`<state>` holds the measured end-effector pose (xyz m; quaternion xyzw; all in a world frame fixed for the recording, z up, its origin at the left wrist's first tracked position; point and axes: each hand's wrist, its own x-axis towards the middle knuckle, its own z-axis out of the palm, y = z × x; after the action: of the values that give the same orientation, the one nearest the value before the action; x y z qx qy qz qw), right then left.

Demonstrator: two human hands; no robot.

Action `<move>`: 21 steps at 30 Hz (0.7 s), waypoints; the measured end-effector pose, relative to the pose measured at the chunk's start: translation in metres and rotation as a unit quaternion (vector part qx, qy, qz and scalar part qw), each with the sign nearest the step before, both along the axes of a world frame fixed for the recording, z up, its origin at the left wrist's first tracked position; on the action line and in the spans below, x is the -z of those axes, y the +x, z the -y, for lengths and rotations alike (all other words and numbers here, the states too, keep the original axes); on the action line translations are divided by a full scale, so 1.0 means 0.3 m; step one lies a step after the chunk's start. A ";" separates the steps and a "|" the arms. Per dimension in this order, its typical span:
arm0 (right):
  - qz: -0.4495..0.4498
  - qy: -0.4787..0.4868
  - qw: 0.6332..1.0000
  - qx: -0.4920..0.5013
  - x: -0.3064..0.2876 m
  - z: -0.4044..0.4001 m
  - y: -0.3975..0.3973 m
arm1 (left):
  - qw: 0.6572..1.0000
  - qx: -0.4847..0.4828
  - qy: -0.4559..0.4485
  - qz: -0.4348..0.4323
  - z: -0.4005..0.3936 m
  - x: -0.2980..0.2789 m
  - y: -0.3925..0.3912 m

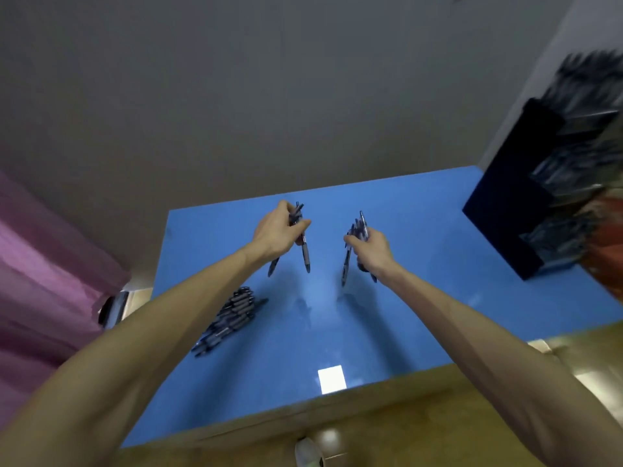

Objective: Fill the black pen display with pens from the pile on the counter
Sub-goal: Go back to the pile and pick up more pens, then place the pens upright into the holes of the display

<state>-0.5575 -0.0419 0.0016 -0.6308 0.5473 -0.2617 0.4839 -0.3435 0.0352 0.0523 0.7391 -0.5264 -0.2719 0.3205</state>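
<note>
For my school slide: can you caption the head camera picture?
Both hands, left and right, hold pens above the blue counter, between pen pile and black display.

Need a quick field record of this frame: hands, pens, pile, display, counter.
left hand: grips a few pens, above the counter
right hand: grips a bunch of pens, above the counter
pile: on the counter, under the left forearm
display: far right edge of counter, blurred, pens already in its tiers
counter: blue, glossy
white square: near the front edge; cannot tell if a reflection
</note>
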 end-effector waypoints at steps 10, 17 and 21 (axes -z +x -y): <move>0.009 -0.058 0.993 0.100 -0.225 -0.175 -0.517 | 0.993 0.076 -0.069 0.051 -0.035 -0.085 -0.432; 0.001 -0.113 0.982 0.148 -0.301 -0.191 -0.878 | 0.987 0.116 -0.089 0.068 0.002 -0.168 -0.740; -0.032 -0.108 0.982 0.150 -0.297 -0.156 -1.104 | 0.989 0.105 -0.103 0.016 0.068 -0.209 -0.942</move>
<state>-0.8886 0.0049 0.0906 -0.5979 0.6193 -0.3687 0.3508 -0.6259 0.0146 0.1151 0.6474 -0.6308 -0.2369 0.3561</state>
